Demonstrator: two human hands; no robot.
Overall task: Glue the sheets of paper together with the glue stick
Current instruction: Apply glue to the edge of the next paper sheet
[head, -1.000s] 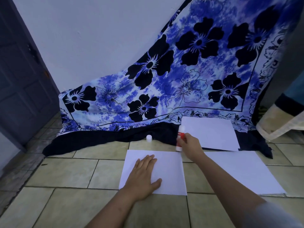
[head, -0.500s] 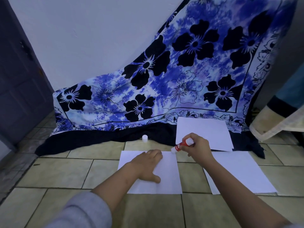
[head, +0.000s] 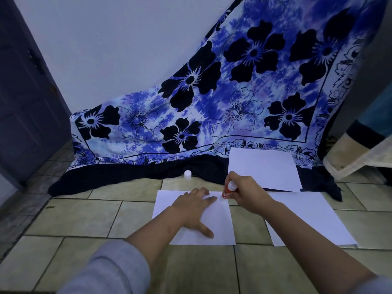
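Note:
Three white paper sheets lie on the tiled floor. My left hand [head: 194, 209] presses flat on the nearest sheet [head: 220, 228], fingers spread toward its far edge. My right hand [head: 247, 190] grips a red and white glue stick [head: 228, 189], tilted, with its tip down on the far right corner of that sheet. A second sheet [head: 314, 217] lies to the right on the floor. The third sheet [head: 263, 168] rests further back, partly on the cloth. The glue stick's white cap [head: 188, 174] stands alone on the floor beyond the near sheet.
A blue flowered cloth [head: 233, 102] hangs from the wall and spills onto the floor behind the sheets. A dark door [head: 25, 98] stands at the left. A beige mat or cushion edge [head: 360, 158] juts in at the right.
My right hand has tipped the glue stick over and brought its tip down onto the near sheet's far right corner. My left hand slid further up the sheet.

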